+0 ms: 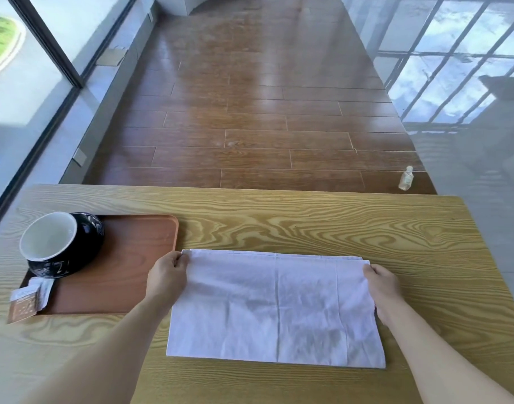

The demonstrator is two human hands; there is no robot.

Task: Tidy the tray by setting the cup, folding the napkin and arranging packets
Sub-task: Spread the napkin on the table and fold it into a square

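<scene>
I saw the white napkin (pixel 276 307) lying flat on the table (pixel 337 223), my left hand (pixel 166 277) pinching its far left corner and my right hand (pixel 382 287) closed on the far right corner. Left of it sat the tray (pixel 139 258), carrying the black cup (pixel 62 243) and the packets (pixel 28 300) overhanging its near corner. A small bottle (pixel 406 178) stood on the floor (pixel 264 97) beyond.

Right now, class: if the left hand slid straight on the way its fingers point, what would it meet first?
The left hand points away along the table, right of the tray. Beyond the napkin corner it pinches lies bare tabletop, apparently free to the far edge.
</scene>
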